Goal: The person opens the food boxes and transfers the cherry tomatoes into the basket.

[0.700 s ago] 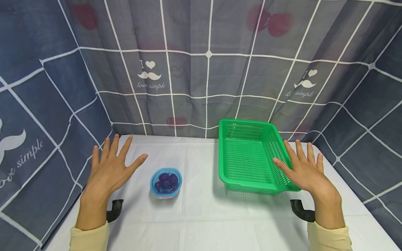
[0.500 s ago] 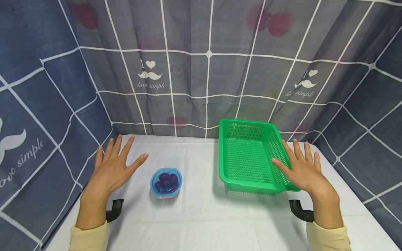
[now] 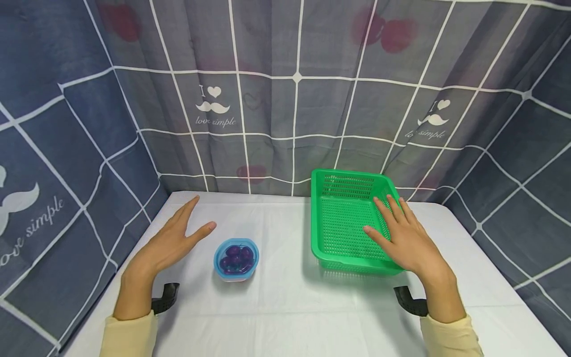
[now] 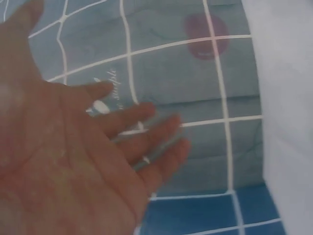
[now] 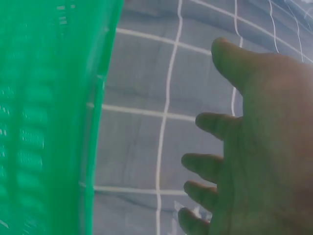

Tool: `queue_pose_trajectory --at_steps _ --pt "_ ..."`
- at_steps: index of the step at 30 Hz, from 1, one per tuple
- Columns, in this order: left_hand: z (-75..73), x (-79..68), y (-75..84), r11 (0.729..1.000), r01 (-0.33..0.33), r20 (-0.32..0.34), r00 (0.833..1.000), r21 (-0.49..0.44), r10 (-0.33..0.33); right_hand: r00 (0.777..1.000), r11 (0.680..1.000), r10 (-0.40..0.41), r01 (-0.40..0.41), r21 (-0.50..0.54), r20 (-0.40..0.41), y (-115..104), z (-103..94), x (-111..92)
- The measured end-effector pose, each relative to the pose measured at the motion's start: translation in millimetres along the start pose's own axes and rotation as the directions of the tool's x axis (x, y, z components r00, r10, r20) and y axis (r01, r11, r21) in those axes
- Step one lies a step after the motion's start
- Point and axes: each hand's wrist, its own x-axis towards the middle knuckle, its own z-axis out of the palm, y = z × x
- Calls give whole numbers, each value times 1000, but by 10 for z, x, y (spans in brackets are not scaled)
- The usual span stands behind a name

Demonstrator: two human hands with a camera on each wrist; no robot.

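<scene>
We seem to be at the reach, with nothing gripped. On the counter (image 3: 285, 300), the blue tub (image 3: 237, 276) of purple fruit (image 3: 236, 260) sits left of the green basket (image 3: 345, 228). Our left hand (image 3: 168, 246), fingers straight and thumb apart, hangs farther left of the basket; our right hand (image 3: 408, 244) spreads above the basket's right side. Gripping the tub would call for 1 hand, likely the left, curling round its rim.

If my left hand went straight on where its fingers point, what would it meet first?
Probably the grey curtain: your left hand points toward it, clear of the blue container, though depth is unclear.
</scene>
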Motion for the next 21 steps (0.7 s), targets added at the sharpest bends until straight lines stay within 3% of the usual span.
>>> queue_pose_trajectory --at_steps 7,21 --pt "131 93 -162 978 -68 70 994 -198 83 996 996 -89 89 -19 -31 -205 189 99" --pt "380 190 -296 938 -158 104 974 -310 199 954 952 -291 297 79 -77 -691 652 275"
